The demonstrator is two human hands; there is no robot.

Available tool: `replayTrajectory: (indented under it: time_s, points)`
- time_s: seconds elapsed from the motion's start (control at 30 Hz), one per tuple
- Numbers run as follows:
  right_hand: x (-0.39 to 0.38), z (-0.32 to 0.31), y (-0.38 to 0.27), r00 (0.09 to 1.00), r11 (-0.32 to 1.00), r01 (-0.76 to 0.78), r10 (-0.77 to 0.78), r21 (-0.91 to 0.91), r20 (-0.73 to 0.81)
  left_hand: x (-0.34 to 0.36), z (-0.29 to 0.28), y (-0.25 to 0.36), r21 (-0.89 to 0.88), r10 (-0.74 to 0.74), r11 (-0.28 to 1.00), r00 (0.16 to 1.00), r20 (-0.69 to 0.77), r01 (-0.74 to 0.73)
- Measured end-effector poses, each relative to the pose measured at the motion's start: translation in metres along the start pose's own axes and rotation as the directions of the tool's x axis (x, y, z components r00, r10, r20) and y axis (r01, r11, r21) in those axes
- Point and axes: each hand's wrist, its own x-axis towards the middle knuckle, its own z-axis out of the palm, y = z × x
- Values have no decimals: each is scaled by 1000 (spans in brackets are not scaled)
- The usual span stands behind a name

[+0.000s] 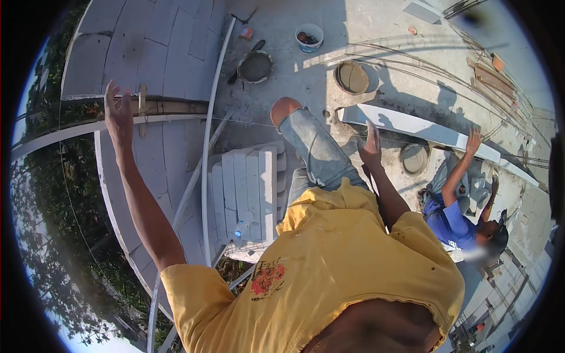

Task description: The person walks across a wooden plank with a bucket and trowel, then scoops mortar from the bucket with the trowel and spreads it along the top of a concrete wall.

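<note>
Left hand [119,117] spread, left of white beam [409,125]. Right hand [371,148] spread, near beam. Bump could tip beam.

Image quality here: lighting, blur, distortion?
Head view: harsh sun, hard shadows on the concrete floor; head view: block wall edge curves near the black fisheye rim; head view: soft blur over part of the co-worker's head, dark unfocused spot upper right, cause unclear; head view: left hand and right hand outlines readable.
</note>
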Motion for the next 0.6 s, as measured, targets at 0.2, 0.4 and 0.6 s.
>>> replayTrajectory:
  time_s: [0.2,0.4,0.6]
  points:
    - [71,14,106,964,597,246,-231,-764,130,-225,61,-155,323,-474,863,842,257,387]
    - [100,17,104,955,879,259,-171,-401,242,-539,-167,-166,442,-800,598,532,277,669]
    - [115,2,98,944,842,286,-164,-457,288,-571,-13,43,147,-927,110,48,372,983]
